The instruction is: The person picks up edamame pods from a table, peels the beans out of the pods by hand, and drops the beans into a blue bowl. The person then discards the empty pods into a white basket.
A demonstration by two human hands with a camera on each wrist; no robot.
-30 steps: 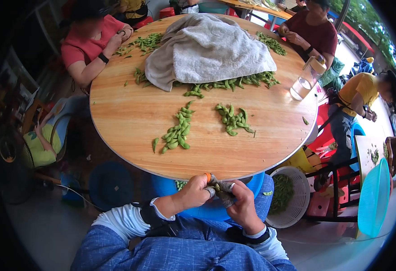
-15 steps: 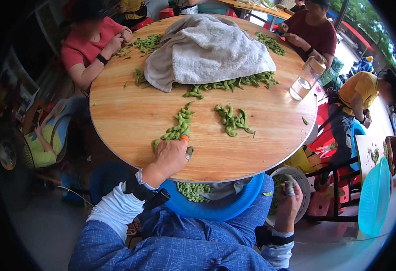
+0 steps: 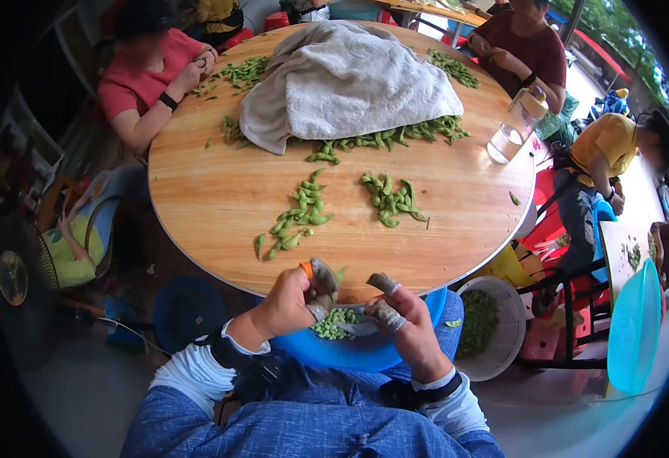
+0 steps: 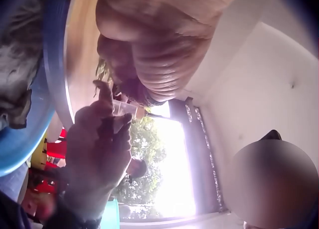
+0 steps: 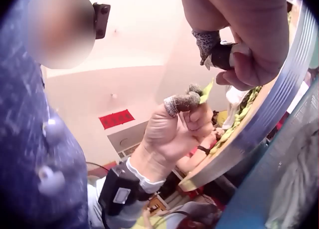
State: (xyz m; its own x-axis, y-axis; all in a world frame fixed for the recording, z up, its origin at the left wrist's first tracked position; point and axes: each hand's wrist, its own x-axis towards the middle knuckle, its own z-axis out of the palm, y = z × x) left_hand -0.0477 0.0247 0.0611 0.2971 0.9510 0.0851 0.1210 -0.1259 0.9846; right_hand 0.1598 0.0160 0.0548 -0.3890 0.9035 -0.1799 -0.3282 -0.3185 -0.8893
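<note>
My left hand [image 3: 285,307] pinches a green soybean pod [image 5: 207,91] between its thumb and forefinger, just in front of the table's near edge. Grey wrapping covers those fingertips, and one finger wears an orange band. Facing it, my right hand [image 3: 417,340] has its wrapped thumb and forefinger apart with no pod between them. Under both hands a blue basin [image 3: 327,359] on the lap holds shelled green beans [image 3: 333,324] and a grey cloth. Two small heaps of pods, a left heap [image 3: 304,210] and a right heap [image 3: 390,200], lie on the round wooden table [image 3: 220,206].
A grey towel [image 3: 350,84] covers a larger pile of pods [image 3: 395,137]. A clear bottle [image 3: 506,141] stands at the table's right. Beside my right leg is a white basket [image 3: 506,328] with green pieces inside. Other people sit around the table.
My left hand reached to the left heap, then came back to the near edge with a pod. The right hand went out over the white basket and returned beside the left.
</note>
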